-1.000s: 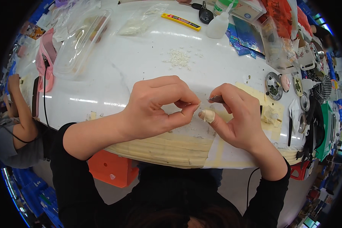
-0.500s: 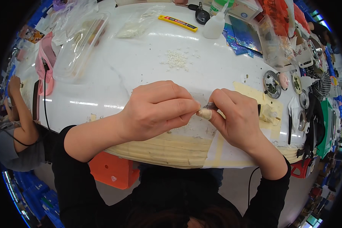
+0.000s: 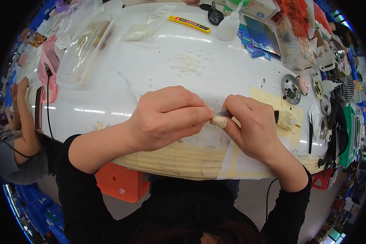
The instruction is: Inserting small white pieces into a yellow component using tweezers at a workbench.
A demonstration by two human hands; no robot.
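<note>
My left hand (image 3: 171, 116) is closed in a pinch over the near part of the table, and whatever lies between its fingertips is too small to make out. Right against those fingertips, my right hand (image 3: 250, 124) grips a small grey metal blade (image 3: 224, 113) between thumb and bent forefinger. Beige tape (image 3: 218, 122) wraps the tip of my right thumb. A black end (image 3: 276, 117) shows just beyond the right hand; whether it belongs to the blade cannot be told. Farther off on the white table lies a loose heap of tiny whitish pieces (image 3: 188, 64).
Beyond the heap are a yellow packaged strip (image 3: 189, 24), a white squeeze bottle (image 3: 227, 27) and a plastic bag (image 3: 144, 30). A clear lidded box (image 3: 83, 53) sits left. Round metal dishes (image 3: 291, 89) stand right. Another person's arm (image 3: 26, 118) rests at the left edge.
My hands stay pressed together almost in the same place, with only slight finger shifts. At the left, the other person's hands have moved a little.
</note>
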